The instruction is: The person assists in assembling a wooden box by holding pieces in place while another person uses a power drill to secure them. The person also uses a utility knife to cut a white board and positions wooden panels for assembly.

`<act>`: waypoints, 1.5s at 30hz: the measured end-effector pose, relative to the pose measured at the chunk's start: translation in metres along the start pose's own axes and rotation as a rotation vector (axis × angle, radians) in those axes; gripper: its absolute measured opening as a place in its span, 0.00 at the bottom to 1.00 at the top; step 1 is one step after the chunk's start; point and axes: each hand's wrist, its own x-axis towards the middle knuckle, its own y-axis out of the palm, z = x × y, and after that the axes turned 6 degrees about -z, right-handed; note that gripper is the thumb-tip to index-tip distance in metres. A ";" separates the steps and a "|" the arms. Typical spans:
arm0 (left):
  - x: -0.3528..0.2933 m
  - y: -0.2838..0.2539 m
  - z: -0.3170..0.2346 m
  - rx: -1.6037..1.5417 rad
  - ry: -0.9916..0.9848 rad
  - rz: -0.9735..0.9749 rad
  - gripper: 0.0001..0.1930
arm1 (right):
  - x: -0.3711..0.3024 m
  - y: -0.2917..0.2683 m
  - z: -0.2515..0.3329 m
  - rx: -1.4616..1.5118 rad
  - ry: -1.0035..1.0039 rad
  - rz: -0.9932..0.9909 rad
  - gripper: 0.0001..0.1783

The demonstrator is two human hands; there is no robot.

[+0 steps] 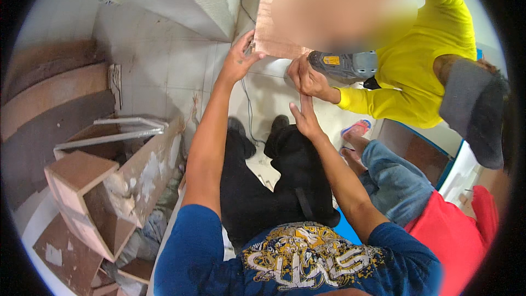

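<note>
My left hand [240, 61] is closed on the near left corner of a brown wooden board [265, 30], its thumb along the near edge. The board stretches away toward the top of the view, and a blurred patch hides much of it. My right hand [308, 119] is held out with its thumb apart from its stretched fingers. Its fingertips reach the hands [309, 79] of a co-worker in a yellow long-sleeved top and are partly hidden there. Next to those hands is a grey power tool [346, 64] with a yellow label, close to the board's near edge.
A dark cable [247, 101] runs over the tiled floor beside my shoes. Broken wooden boxes and panels [82, 186] are piled at the left, below a white pillar [211, 0]. Another person in a red top [446, 241] and jeans is close on my right.
</note>
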 end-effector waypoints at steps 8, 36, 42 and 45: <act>-0.011 0.003 0.049 -0.033 0.212 -0.114 0.40 | 0.115 0.025 -0.065 -1.325 -0.822 -0.500 0.21; -0.014 0.092 0.044 0.151 0.370 -0.252 0.20 | 0.149 0.008 -0.024 -2.702 -0.403 -1.453 0.27; -0.012 0.104 0.051 0.117 0.413 -0.285 0.18 | 0.142 -0.011 -0.016 -2.161 -0.943 -1.249 0.20; -0.008 0.121 0.058 0.104 0.395 -0.525 0.19 | 0.140 -0.022 -0.012 -1.924 -1.156 -1.079 0.16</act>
